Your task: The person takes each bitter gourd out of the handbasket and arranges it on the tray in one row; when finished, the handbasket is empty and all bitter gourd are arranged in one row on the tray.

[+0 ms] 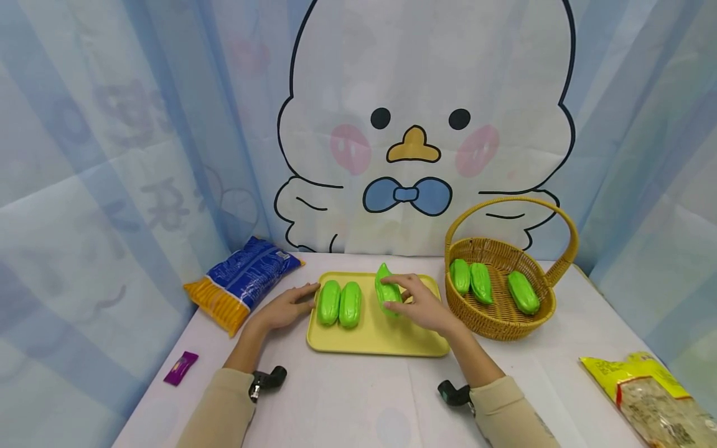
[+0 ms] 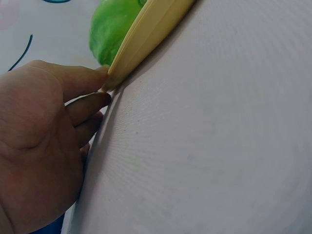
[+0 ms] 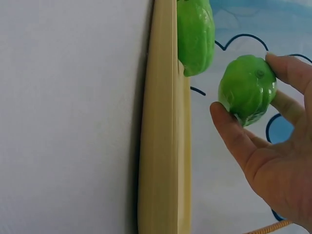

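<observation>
My right hand (image 1: pixel 427 308) holds a ridged, shiny green toy vegetable (image 1: pixel 383 287) between thumb and fingertips over the right half of a yellow tray (image 1: pixel 370 342). In the right wrist view, that vegetable (image 3: pixel 246 88) is raised above the tray's rim (image 3: pixel 161 146). Two similar green vegetables (image 1: pixel 328 303) lie side by side on the tray's left half. At the tray's left edge, my left hand (image 1: pixel 284 309) touches the rim with extended fingers. The left wrist view shows its fingertips against the tray edge (image 2: pixel 146 36), beside a green vegetable (image 2: pixel 113 29).
A wicker basket (image 1: pixel 493 333) with a tall handle stands right of the tray, holding three green vegetables (image 1: pixel 523 292). A blue and orange bag (image 1: pixel 244 283) lies at the back left, a purple packet (image 1: pixel 181 368) nearer. A yellow bag (image 1: pixel 652 395) occupies the front right.
</observation>
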Tool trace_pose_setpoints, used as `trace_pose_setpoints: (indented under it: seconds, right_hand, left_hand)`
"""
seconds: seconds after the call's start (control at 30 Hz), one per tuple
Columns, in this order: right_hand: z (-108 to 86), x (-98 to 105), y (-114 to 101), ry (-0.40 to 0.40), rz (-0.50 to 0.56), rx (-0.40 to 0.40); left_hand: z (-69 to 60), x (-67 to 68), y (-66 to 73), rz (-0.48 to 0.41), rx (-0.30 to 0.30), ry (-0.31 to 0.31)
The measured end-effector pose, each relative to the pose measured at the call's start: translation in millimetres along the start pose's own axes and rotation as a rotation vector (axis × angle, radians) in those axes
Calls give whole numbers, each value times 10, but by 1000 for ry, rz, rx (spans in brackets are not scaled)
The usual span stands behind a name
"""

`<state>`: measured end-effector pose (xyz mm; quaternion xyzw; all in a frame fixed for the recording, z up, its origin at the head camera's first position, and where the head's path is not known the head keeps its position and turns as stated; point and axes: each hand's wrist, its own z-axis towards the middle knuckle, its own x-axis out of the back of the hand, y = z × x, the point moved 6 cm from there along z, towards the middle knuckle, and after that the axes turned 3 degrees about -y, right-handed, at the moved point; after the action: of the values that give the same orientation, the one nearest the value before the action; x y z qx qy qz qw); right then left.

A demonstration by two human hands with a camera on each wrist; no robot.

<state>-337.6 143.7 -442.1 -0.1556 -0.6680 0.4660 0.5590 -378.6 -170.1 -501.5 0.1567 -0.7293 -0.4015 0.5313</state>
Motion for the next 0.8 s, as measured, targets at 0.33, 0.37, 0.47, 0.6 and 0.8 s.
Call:
trace_pose_setpoints:
  seconds: [0.33, 0.37, 0.47, 0.6, 0.8]
  right_hand:
    - [44, -181, 13, -70, 4, -30]
    - [47, -198, 15, -73, 7, -36]
    - [65, -244, 33, -78, 8, -50]
    - [81, -286, 46, -89, 5, -63]
    - [86, -319, 49, -107, 0, -61]
  left_hand:
    - [0, -5, 16, -23, -14, -3]
    - [-2, -4, 18, -24, -13, -3]
    - [-5, -2, 16, -14, -11, 0]
    - [1, -4, 7, -5, 0, 0]
    - [3, 0, -1, -10, -7, 7]
